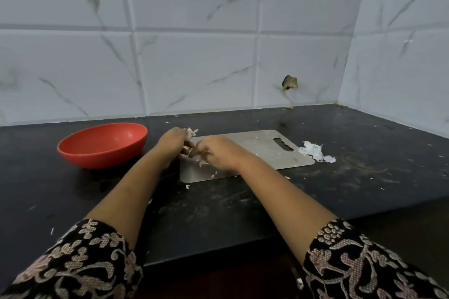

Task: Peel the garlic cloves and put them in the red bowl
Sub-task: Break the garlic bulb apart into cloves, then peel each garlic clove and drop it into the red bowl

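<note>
A red bowl [102,144] stands on the black counter at the left; its visible inside looks bare. My left hand [173,141] grips a white garlic piece [191,133] over the left end of the metal cutting board [257,150]. Close beside it, my right hand [217,153] has its fingers curled and pinches at small white bits of garlic skin [202,161] by the left hand's fingertips. The clove itself is mostly hidden by the fingers.
A heap of white garlic skins [315,152] lies off the board's right end. Small skin flakes are scattered over the counter [243,206]. Tiled walls close the back and right; the counter's front edge runs just below my forearms.
</note>
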Tool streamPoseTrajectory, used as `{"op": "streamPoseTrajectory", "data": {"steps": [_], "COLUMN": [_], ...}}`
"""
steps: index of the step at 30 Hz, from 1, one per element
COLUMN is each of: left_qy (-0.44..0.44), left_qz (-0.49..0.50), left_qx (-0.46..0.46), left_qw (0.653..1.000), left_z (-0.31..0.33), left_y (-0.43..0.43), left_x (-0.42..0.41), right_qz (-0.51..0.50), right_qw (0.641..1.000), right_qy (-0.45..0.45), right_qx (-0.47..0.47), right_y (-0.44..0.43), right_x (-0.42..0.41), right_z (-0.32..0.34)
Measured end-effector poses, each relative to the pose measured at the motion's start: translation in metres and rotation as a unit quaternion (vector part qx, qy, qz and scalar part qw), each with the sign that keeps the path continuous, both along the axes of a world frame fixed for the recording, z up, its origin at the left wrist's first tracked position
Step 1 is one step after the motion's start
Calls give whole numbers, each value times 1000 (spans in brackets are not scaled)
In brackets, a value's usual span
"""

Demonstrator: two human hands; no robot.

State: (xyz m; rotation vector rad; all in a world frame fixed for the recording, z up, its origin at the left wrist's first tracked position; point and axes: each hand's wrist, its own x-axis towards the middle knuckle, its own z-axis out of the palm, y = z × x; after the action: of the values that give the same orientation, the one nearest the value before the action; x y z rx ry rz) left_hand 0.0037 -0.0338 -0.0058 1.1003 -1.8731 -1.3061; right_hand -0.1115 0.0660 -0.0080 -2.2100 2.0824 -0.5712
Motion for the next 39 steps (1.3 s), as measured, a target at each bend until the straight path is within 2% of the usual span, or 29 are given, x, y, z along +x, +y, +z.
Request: {"op": "streamPoseTrajectory", "data": {"steps": [4, 9, 12, 19, 27, 33, 39], "left_qy": [1, -40, -40, -52, -4, -16, -29], "left_qz": [-4, -20, -20, -10, -16, -14, -48], "left_qx": [-62, -110, -109, -139, -169, -167, -172], "left_qw": [998, 993, 993, 989, 986, 986, 983], "left_z": [-5, -9, -8, -6, -11, -13, -14], "left_y": [1, 4, 4, 10, 8, 4, 8], "left_x": [-2, -2, -2, 0, -5, -5, -7], "right_qz": [18, -20, -42, -154, -103, -69, -99], "right_qw": [999, 999, 997, 987, 993, 995, 993], "right_qy": [39, -28, -58, -37, -63, -60, -56], "right_qx": [-1, -40, -25, -21, 9, 41, -22], "right_y": [-6, 1, 8, 7, -28, -36, -34], "right_x": [4, -18, -33, -66, -39, -31, -30], "right_z": [-4, -7, -5, -6, -11, -8, -12]}}
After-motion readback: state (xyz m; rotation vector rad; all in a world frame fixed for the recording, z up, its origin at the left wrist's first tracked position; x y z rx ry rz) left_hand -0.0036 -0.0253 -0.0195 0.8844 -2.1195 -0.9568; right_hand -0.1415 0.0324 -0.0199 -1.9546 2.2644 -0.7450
